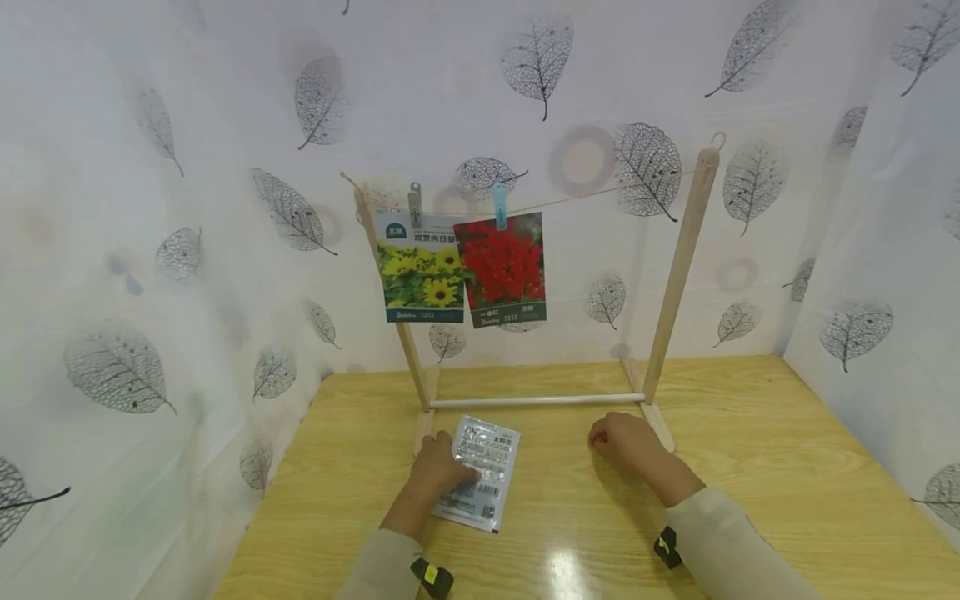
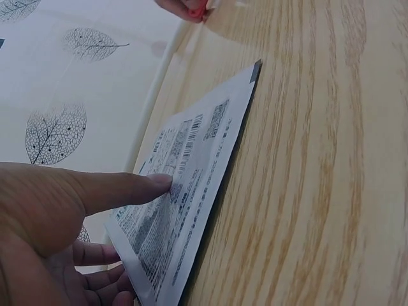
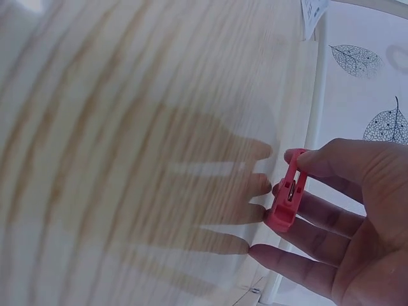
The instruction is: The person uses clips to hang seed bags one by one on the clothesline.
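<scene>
My left hand (image 1: 441, 468) pinches a silvery seed packet (image 1: 491, 467) at its left edge, thumb on the printed face and fingers behind. In the left wrist view the packet (image 2: 185, 166) is tilted up, its text and barcode side showing. A red clothespin (image 3: 287, 194) is held between thumb and fingers of my right hand (image 3: 347, 217), low over the table. From the head view that right hand (image 1: 626, 440) is near the rack's right foot, the clothespin mostly hidden. Two packets hang from the string: a yellow sunflower packet (image 1: 422, 271) and a red flower packet (image 1: 506, 271).
A wooden rack (image 1: 682, 275) with a string (image 1: 592, 197) across its top stands at the table's back. A grey clothespin (image 1: 416, 204) and a blue clothespin (image 1: 500, 206) grip the hanging packets. A white bar (image 1: 536, 401) joins the posts low down. Leaf-patterned cloth surrounds the wooden table (image 1: 585, 533).
</scene>
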Demonstrator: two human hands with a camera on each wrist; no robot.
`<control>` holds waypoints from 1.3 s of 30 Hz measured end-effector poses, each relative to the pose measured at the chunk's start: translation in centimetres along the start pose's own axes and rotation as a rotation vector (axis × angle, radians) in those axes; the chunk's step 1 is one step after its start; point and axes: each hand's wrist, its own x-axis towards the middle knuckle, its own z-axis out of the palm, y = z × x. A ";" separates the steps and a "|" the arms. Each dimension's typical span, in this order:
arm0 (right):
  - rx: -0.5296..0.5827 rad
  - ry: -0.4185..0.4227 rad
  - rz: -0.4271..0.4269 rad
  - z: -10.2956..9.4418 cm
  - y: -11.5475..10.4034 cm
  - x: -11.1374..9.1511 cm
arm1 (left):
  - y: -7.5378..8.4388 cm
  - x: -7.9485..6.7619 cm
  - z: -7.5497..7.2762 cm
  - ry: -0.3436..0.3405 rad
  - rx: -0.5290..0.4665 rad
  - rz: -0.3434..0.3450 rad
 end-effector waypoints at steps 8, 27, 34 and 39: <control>0.018 0.003 0.013 0.1 0.1 0.0 | -0.3 0.1 0.1 -0.009 -0.065 0.004; 0.137 0.009 0.112 -0.1 -0.3 -0.3 | -0.4 -0.3 -0.4 0.074 -0.053 0.069; 0.141 0.031 0.110 -0.1 -0.3 -0.5 | -0.4 -0.2 -0.4 0.075 -0.074 0.038; 0.195 0.036 0.115 -0.1 -0.1 -0.6 | -0.2 -0.3 -0.5 0.067 -0.086 0.028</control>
